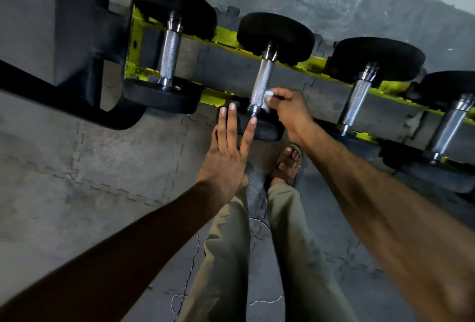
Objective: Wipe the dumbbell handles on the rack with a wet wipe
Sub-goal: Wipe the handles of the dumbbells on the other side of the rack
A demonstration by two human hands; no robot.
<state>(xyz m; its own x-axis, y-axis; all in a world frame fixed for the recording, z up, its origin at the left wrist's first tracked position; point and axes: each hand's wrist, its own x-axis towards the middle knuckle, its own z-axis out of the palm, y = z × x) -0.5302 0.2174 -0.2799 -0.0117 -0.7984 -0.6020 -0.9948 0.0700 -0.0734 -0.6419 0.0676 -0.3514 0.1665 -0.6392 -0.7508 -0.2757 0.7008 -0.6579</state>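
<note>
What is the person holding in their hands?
The right hand pinches the bunched wet wipe between fingertips, against a dumbbell handle. The left hand holds nothing.

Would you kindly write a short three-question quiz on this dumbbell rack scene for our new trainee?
1. True or false: the right hand holds the wet wipe against the handle of the second dumbbell from the left.
2. The left hand is: A) gripping a handle; B) flat, with straight fingers on that dumbbell's near head; C) holding a second wipe.
3. Fill in: the rack rail under the dumbbells is painted ___.

Key: 1 true; 2 B; 3 yellow.
</note>
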